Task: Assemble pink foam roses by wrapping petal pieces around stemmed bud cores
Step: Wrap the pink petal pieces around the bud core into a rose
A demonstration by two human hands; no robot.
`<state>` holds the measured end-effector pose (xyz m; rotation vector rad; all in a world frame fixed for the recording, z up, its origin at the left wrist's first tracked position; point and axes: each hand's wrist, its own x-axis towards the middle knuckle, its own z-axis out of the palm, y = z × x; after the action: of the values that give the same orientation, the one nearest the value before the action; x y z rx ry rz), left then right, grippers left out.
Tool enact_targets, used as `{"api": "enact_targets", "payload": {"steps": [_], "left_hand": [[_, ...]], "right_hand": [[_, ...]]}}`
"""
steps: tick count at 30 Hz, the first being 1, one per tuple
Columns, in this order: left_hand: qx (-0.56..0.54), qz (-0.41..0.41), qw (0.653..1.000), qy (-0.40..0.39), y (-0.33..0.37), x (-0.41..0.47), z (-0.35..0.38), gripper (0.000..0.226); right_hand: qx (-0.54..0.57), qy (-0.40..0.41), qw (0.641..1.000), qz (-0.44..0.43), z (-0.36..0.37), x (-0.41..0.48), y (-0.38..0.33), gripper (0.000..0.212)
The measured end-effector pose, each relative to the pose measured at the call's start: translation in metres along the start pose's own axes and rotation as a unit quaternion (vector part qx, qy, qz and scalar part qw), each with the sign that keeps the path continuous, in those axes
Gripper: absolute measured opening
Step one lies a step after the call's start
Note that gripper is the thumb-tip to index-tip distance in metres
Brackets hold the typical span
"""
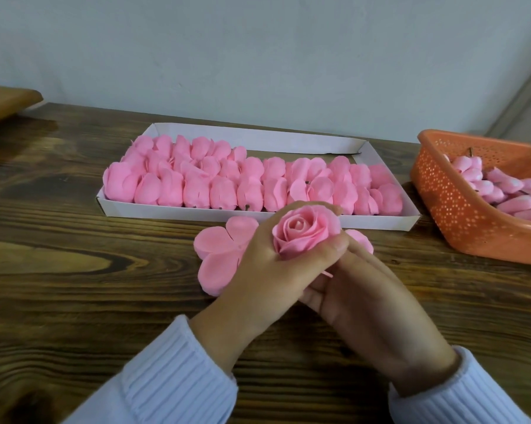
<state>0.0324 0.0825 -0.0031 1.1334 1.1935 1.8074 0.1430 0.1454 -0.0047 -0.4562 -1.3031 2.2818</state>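
One rose (304,232) points bloom-up in left hand (258,280), right hand (368,304) beneath.

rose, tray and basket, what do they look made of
Rose: soft matte pink foam, by its thick smooth petals. Tray: white matte cardboard, probably, with folded flaps at the corners. Basket: orange plastic, slightly glossy, moulded with rows of small holes.

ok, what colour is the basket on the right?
Orange, with a pattern of small holes through the walls. The basket shows best in the head view.
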Motion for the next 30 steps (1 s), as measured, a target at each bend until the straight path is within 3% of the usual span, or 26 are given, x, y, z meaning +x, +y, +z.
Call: {"api": "enact_targets", "payload": {"steps": [5,14,19,21,25,30], "left_hand": [[0.002,0.014,1.000,-0.010,0.003,-0.001,0.002,0.016],[-0.018,0.024,0.999,-0.045,0.011,-0.003,0.003,0.010],[-0.007,0.030,0.998,-0.056,0.008,-0.002,0.002,0.017],[-0.009,0.034,0.997,-0.074,0.007,-0.002,0.001,0.026],[-0.011,0.027,0.993,-0.110,0.008,0.000,0.001,0.047],[0.043,0.016,0.993,-0.108,0.011,-0.002,-0.002,0.028]], "right_hand": [[0.068,-0.053,0.996,0.008,0.004,-0.002,-0.004,0.077],[0.028,-0.029,0.999,0.031,0.007,0.000,0.002,0.023],[0.036,-0.017,0.999,0.031,0.008,0.000,0.001,0.020],[0.038,-0.022,0.998,0.039,0.005,0.000,0.001,0.030],[0.048,-0.037,0.997,0.055,0.005,-0.001,-0.002,0.029],[0.063,-0.039,0.995,0.067,0.007,0.001,-0.003,0.017]]}}
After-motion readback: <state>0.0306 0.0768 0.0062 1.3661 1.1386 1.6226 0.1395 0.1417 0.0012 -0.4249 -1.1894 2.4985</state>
